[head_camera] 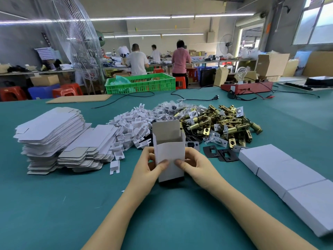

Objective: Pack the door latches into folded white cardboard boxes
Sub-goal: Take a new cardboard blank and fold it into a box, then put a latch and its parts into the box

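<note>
**Q:** Both hands are on one thing, why?

**Me:** Left hand point(150, 164) and right hand point(193, 164) each curl round a side of the box point(169, 154), thumbs pinching its front wall. I hold it upright at the middle of the table point(54, 204), mouth up and lid flap raised at the back, so a latch can drop straight in. I'd judge the bottom closed, though something dark shows under it that I can't make out.

**Q:** Where are the latches?

**Me:** Heaped at one o'clock from the box, the latches point(221, 123) are loose and unpacked, near enough for the right hand. Black plates point(219, 153) lie at three o'clock, just beside it.

**Q:** And the rest?

**Me:** Flat blanks point(54, 134) stack at nine o'clock, white inserts point(131, 127) at eleven, closed boxes point(288, 175) in a row at four, out of the way.
</note>
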### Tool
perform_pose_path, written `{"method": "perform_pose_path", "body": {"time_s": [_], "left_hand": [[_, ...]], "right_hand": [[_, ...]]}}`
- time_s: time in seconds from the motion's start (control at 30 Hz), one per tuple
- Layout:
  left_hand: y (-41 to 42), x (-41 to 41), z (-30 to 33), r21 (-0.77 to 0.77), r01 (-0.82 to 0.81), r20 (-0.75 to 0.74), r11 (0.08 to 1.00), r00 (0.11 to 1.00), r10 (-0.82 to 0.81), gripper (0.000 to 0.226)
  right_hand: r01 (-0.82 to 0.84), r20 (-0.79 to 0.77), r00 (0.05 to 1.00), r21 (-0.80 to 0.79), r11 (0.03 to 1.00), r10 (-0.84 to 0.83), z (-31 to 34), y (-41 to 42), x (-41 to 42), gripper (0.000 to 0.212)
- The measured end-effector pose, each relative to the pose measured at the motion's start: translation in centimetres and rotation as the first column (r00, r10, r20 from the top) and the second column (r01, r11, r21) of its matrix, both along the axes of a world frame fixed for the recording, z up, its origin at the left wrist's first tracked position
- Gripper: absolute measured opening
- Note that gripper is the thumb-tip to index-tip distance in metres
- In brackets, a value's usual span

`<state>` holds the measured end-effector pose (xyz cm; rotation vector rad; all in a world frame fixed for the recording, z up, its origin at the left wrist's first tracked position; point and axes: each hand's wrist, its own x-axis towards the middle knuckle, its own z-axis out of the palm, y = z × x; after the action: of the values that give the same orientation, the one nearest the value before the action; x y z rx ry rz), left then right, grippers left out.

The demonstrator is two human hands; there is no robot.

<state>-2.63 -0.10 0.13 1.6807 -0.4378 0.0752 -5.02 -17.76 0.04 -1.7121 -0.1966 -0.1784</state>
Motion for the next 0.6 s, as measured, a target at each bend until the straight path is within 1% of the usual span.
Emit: {"method": "perform_pose_path", "body": {"time_s": [0.13,0.23,0.3,0.37,0.4,0.43,0.47,0.5,0.53,0.57,0.6], "left_hand": [[0.0,0.3,-0.5,-0.038,0.064,-0.065,0.997,0.996,-0.067,0.037],[0.2,0.6,-0.5,0.005,0.102,-0.067,0.995,0.993,-0.101,0.041],[0.2,0.9,-0.5,0.016,0.1,-0.067,0.995,0.993,-0.099,0.038],[0.2,1.1,-0.6,0.002,0.082,-0.084,0.997,0.993,-0.082,0.036],[0.2,1.1,-0.6,-0.003,0.075,-0.098,0.997,0.992,-0.075,0.036],[0.2,1.2,-0.6,-0.006,0.074,-0.111,0.997,0.991,-0.075,0.036],[0.2,1.3,-0.5,-0.004,0.08,-0.122,0.997,0.989,-0.08,0.037],[0.2,1.2,-0.5,-0.003,0.085,-0.13,0.996,0.988,-0.085,0.039],[0.2,1.2,-0.4,-0.007,0.086,-0.133,0.996,0.987,-0.086,0.041],[0.2,1.1,-0.4,-0.014,0.085,-0.133,0.996,0.987,-0.086,0.043],[0.1,1.1,-0.4,-0.02,0.084,-0.134,0.996,0.987,-0.086,0.044]], "right_hand": [[-0.015,0.007,1.0,-0.027,1.0,0.015,-0.3,-0.2,0.1,0.025],[-0.041,0.007,0.999,-0.065,0.997,0.042,0.1,-0.5,0.0,0.022],[-0.06,-0.033,0.998,-0.126,0.99,0.057,0.6,-0.8,-0.2,0.022],[-0.029,-0.069,0.997,-0.202,0.979,0.015,1.2,-1.6,-0.2,0.021],[0.013,-0.073,0.997,-0.189,0.982,-0.028,1.7,-2.2,0.0,0.019],[0.083,-0.065,0.994,-0.131,0.988,-0.092,2.3,-3.1,0.2,0.017],[0.195,-0.049,0.979,-0.052,0.979,-0.197,2.8,-4.4,0.6,0.016],[0.35,-0.035,0.937,0.027,0.937,-0.349,3.4,-5.9,1.1,0.014],[0.52,-0.036,0.854,0.096,0.849,-0.519,3.9,-7.6,1.6,0.011],[0.667,-0.062,0.743,0.143,0.731,-0.666,4.2,-9.5,2.2,0.01],[0.77,-0.107,0.636,0.16,0.618,-0.764,4.4,-11.3,2.7,0.012]]}}
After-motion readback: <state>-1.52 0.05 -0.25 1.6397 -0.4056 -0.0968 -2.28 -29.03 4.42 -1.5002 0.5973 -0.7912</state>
